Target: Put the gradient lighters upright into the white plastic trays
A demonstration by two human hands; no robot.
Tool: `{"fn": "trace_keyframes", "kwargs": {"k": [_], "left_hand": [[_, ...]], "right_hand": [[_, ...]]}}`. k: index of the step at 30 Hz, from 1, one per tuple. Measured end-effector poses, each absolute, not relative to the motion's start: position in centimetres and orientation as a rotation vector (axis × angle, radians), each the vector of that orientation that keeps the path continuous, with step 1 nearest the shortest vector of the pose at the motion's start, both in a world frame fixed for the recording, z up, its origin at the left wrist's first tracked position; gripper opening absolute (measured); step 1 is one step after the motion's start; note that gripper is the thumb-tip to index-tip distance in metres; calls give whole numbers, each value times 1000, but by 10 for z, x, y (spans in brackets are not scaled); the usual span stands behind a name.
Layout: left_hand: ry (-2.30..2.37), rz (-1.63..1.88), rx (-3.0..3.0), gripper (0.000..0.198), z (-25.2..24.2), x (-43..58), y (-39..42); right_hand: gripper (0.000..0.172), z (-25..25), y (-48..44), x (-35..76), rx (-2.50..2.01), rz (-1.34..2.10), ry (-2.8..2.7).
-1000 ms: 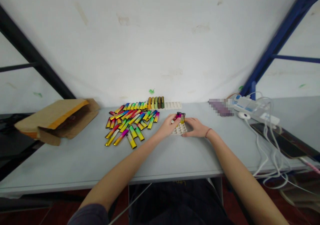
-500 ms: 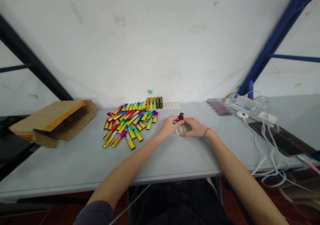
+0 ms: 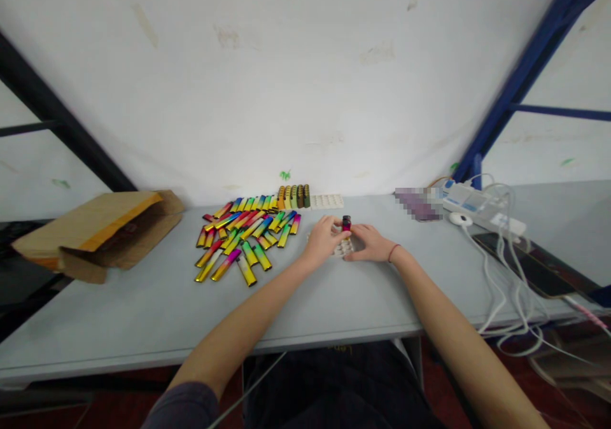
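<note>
A pink and yellow lighter with a dark top stands upright in a white tray with round sockets. My left hand is closed on the lighter, its thumb across the near side. My right hand grips the tray's right side, thumb in front and fingers curled behind. Between them the hands hide much of the tray. To the left lies a loose pile of shiny multicoloured lighters, mostly flat on the table.
Behind the pile, a block of upright lighters adjoins another white socketed tray by the wall. An open cardboard box lies at left. At right are a power strip, white cables, a dark phone and a purple item, partly pixelated.
Both hands and the lighter keep nearly the same place. The whole view has shifted very slightly; nothing else visibly differs.
</note>
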State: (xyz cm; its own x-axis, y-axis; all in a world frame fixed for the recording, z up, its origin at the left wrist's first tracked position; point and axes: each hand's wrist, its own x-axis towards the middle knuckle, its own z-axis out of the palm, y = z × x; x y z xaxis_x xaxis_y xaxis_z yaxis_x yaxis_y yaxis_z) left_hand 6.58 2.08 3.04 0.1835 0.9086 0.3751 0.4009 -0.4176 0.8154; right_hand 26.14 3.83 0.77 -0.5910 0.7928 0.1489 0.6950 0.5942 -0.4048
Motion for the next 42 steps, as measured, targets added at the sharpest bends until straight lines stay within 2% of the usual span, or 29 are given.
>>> {"fn": "trace_keyframes", "kwargs": {"k": [7,10,12,15,20,27,38,42], "left_hand": [[1237,1212,1929,34,28,60,21],[1201,1196,2080,42,33,51,19],[1237,1145,2220,40,39,42,19],[1529,1002,2400,33,47,21,23],[2184,623,2442,33,45,-8,29],[2202,434,2455,33,40,-3,28],[2256,419,2372,40,41,-4,27],[2079,744,2323,41,44,-1,26]], "right_hand": [[69,9,37,261,-1218,432,-2507],[74,10,36,261,-1233,445,-2491],[77,11,35,260,-1256,458,-2487],[80,11,36,261,-1274,469,-2492],[81,9,37,262,-1255,461,-2488],[79,12,36,262,-1253,432,-2515],[82,12,37,260,-1280,431,-2507],[81,14,36,260,-1281,447,-2505]]}}
